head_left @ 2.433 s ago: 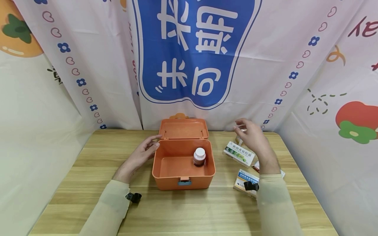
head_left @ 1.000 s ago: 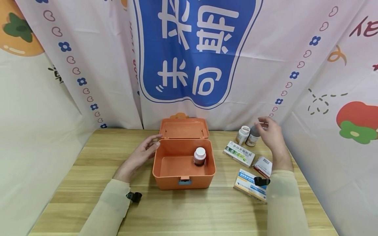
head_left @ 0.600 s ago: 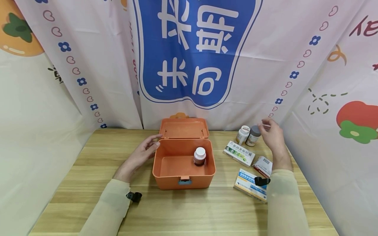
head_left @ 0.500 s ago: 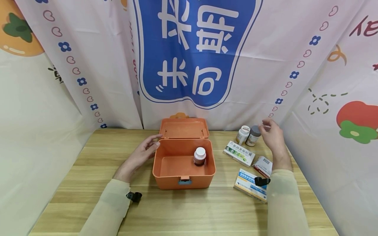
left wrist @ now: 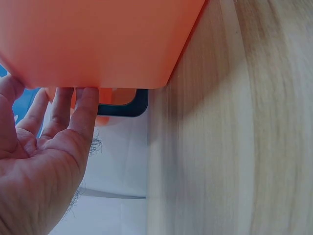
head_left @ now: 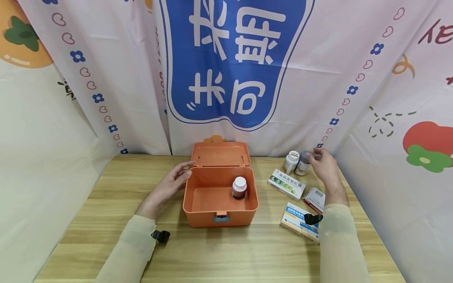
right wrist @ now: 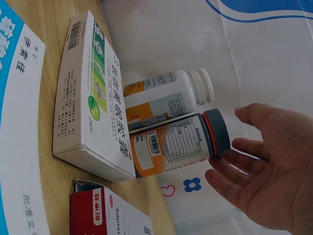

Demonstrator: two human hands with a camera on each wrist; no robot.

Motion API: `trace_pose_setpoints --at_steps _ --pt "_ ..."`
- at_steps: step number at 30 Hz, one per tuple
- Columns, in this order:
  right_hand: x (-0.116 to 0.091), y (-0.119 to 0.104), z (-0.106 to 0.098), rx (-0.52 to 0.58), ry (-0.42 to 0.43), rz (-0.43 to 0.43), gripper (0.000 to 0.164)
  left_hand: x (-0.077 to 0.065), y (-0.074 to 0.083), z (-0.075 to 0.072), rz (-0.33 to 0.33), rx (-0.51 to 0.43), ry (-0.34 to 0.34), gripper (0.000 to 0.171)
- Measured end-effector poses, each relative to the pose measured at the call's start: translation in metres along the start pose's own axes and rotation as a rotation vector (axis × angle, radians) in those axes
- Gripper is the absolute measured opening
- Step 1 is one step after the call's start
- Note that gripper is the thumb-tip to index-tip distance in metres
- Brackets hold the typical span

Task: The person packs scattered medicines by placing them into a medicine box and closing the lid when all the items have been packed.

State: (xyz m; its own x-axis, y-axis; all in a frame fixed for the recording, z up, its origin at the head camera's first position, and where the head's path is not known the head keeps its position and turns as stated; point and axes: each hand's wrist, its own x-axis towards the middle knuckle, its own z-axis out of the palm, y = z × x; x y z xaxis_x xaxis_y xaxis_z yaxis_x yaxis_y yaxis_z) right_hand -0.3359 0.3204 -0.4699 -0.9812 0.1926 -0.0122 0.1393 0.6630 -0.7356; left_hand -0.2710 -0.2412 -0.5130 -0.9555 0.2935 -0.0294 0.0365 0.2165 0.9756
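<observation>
An orange lidded box (head_left: 201,219) stands open at mid-table, a white-capped pill bottle (head_left: 239,189) upright inside it. My left hand (head_left: 169,184) rests its fairly straight fingers against the box's left side; the left wrist view shows the fingertips on the orange wall (left wrist: 98,44). My right hand (head_left: 326,169) is beside the grey-capped pill bottle (right wrist: 178,144), fingers loosely spread right around its cap and not closed on it. Touching or nearly touching that bottle is a white pill bottle (right wrist: 161,98) with a white cap.
Near the right hand lie a green-and-white medicine box (head_left: 286,184), a red-and-white one (head_left: 315,199) and a blue-and-white one (head_left: 299,224). The box lid (head_left: 221,154) leans back toward a printed cloth (head_left: 226,135) behind the wooden table (head_left: 226,255).
My right hand has moved right from above the white pill bottle to the grey-capped one, then lowered slightly toward its cap. My left hand and the orange box have stayed put.
</observation>
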Motion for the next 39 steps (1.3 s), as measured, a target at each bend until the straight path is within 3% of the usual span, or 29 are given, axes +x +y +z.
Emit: trace_pose_setpoints --at_steps 9,16,39 --pt "0.004 0.004 0.005 -0.034 -0.072 -0.011 0.081 -0.001 0.001 0.0 0.0 0.007 0.003 0.059" --pt "0.007 0.009 0.008 -0.039 -0.112 0.036 0.085 -0.001 0.0 0.0 -0.005 0.008 0.001 0.059" --pt "0.0 0.006 0.008 0.034 -0.032 0.018 0.083 0.0 0.0 0.0 -0.011 0.001 -0.001 0.06"
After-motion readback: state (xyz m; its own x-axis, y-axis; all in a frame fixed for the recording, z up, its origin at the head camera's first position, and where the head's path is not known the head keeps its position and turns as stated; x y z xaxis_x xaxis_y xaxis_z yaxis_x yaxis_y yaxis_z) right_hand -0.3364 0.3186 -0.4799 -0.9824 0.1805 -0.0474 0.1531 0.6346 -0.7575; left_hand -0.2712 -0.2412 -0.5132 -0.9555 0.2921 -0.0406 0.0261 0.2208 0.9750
